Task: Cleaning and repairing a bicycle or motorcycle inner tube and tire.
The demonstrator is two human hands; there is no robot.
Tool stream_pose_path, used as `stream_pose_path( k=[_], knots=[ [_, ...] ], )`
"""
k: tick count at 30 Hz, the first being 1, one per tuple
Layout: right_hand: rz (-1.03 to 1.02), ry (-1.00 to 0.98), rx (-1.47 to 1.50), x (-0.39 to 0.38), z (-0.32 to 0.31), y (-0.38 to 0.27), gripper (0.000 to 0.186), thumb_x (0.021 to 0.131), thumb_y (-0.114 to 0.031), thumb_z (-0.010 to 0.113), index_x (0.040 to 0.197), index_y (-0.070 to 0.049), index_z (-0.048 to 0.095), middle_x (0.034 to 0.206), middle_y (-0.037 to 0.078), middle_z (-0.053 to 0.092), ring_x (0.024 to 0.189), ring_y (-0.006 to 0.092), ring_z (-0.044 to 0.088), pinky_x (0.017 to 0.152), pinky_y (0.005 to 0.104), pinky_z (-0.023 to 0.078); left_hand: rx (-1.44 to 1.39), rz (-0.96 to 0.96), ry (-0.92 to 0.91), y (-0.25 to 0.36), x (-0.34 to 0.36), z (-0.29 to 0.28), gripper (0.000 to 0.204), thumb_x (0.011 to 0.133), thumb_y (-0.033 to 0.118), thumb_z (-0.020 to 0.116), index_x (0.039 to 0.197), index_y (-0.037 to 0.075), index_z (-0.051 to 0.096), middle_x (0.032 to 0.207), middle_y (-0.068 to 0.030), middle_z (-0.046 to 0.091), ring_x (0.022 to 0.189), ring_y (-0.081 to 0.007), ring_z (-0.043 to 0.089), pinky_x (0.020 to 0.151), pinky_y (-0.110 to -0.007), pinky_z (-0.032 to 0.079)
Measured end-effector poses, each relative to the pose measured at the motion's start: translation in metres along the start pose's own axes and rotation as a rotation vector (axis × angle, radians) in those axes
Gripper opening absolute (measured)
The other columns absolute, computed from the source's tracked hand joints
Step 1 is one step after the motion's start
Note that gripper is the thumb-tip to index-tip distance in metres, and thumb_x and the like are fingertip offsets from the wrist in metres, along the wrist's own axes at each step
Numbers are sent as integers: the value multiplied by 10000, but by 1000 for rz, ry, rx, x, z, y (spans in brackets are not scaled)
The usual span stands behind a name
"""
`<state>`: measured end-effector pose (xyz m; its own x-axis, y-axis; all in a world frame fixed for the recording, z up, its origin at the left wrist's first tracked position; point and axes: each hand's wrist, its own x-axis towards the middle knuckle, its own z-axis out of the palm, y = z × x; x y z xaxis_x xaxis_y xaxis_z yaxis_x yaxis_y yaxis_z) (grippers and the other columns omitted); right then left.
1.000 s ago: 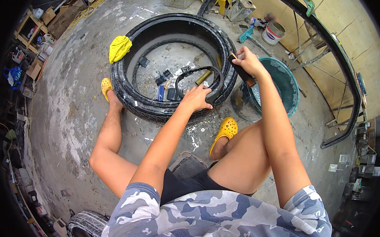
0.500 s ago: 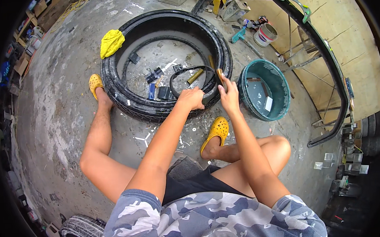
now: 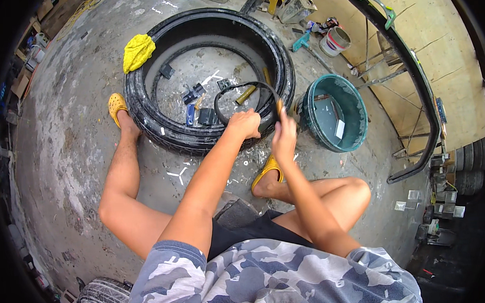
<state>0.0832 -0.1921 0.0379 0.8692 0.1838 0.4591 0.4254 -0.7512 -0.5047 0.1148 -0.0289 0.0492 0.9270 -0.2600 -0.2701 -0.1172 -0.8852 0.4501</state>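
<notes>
A large black tyre [image 3: 143, 110] lies on its side on the floor before me. My left hand [image 3: 245, 124] is closed at its near rim, gripping a thin black rubber loop [image 3: 217, 104] that arches over the tyre's opening. My right hand [image 3: 284, 138], slightly blurred, is closed round a small tool with a tan, wood-like end [image 3: 279, 105]; its exact kind is unclear. That tool is against or close to the loop's right side. Inside the tyre's ring lie a brass-coloured tube [image 3: 245, 95], a blue strip [image 3: 190, 115] and several dark blocks [image 3: 194, 93].
A yellow cloth [image 3: 138, 52] drapes over the tyre's far left edge. Right of the tyre stands a green tub [image 3: 335, 114] holding water and a white piece. Behind it are a paint bucket [image 3: 335, 41] and a curved black frame [image 3: 406, 63]. Another tyre [image 3: 103, 298] lies at lower left.
My right hand has drawn down toward me with the tool, away from the loop's upper part. My left hand keeps its hold at the rim. The whole view has shifted slightly.
</notes>
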Motion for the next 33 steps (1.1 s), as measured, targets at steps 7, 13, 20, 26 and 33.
stream_pose_path(
  k=[7, 13, 20, 26, 33],
  knots=[
    [167, 24, 5, 42, 6, 11, 475, 917, -25, 521, 1389, -42, 471, 1098, 203, 576, 1013, 377, 567, 860, 446, 471, -26, 26, 3, 4, 2, 1, 446, 695, 298, 841, 1002, 8, 697, 1245, -199, 603, 1118, -370, 614, 935, -438, 512],
    [-67, 97, -28, -26, 6, -7, 581, 880, 28, 548, 1442, -46, 420, 1114, 204, 575, 988, 379, 558, 873, 457, 470, -26, 10, -12, 2, 2, 7, 499, 674, 291, 850, 1035, -15, 691, 1295, -214, 574, 1106, -381, 621, 926, -446, 522],
    [98, 14, -29, 36, 5, 12, 457, 936, -56, 499, 1389, -31, 455, 1114, 209, 569, 1029, 398, 541, 862, 470, 465, -63, 7, -22, 5, 1, -3, 512, 685, 290, 841, 1066, -15, 685, 1303, -209, 571, 1117, -371, 617, 934, -434, 516],
    [-41, 2, -66, -20, -2, -9, 524, 922, -39, 505, 1438, -66, 423, 1116, 213, 557, 1050, 385, 542, 859, 486, 475, -81, -11, -1, 5, -2, 3, 511, 681, 301, 843, 1060, -1, 682, 1265, -178, 599, 1108, -348, 625, 927, -435, 517],
    [-61, -131, -170, 7, -10, -7, 598, 869, 15, 512, 1451, -78, 407, 1087, 175, 552, 1016, 378, 549, 807, 479, 506, -50, -24, 6, 2, -2, -1, 498, 663, 346, 836, 983, -9, 696, 1147, -180, 655, 1039, -359, 649, 870, -446, 531]
  ],
)
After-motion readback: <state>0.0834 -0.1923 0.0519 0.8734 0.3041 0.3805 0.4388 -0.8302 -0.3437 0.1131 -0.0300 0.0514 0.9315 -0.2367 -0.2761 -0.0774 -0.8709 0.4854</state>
